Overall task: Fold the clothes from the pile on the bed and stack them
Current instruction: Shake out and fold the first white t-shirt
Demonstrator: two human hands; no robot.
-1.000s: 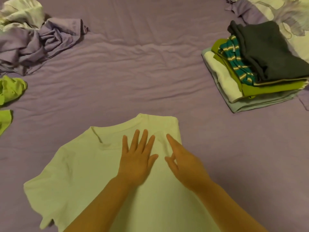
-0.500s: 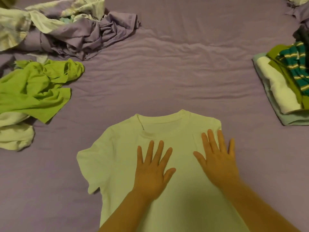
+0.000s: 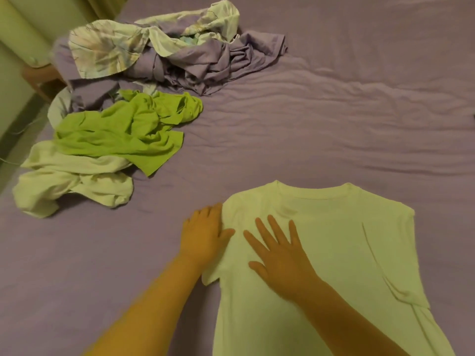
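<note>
A pale T-shirt [image 3: 334,253] lies flat on the purple bed [image 3: 334,111] in front of me, neck hole pointing away from me, and I take it as my landmark. Its right sleeve is folded in over the body. My right hand [image 3: 280,258] rests palm down on the chest of the shirt, fingers [image 3: 272,224] straight and spread, gripping nothing. My left hand [image 3: 203,235] sits at the shirt's left shoulder edge; the thumb lies on the cloth and the other fingers reach the hem of the sleeve, but I cannot tell whether they pinch it. Well to the left of the shirt and farther from me is the unfolded pile: a cream garment [image 3: 69,183] nearest, a bright green one [image 3: 123,129] overlapping it, then crumpled purple cloth [image 3: 218,62] and a leaf-print piece [image 3: 102,47] beyond.
</note>
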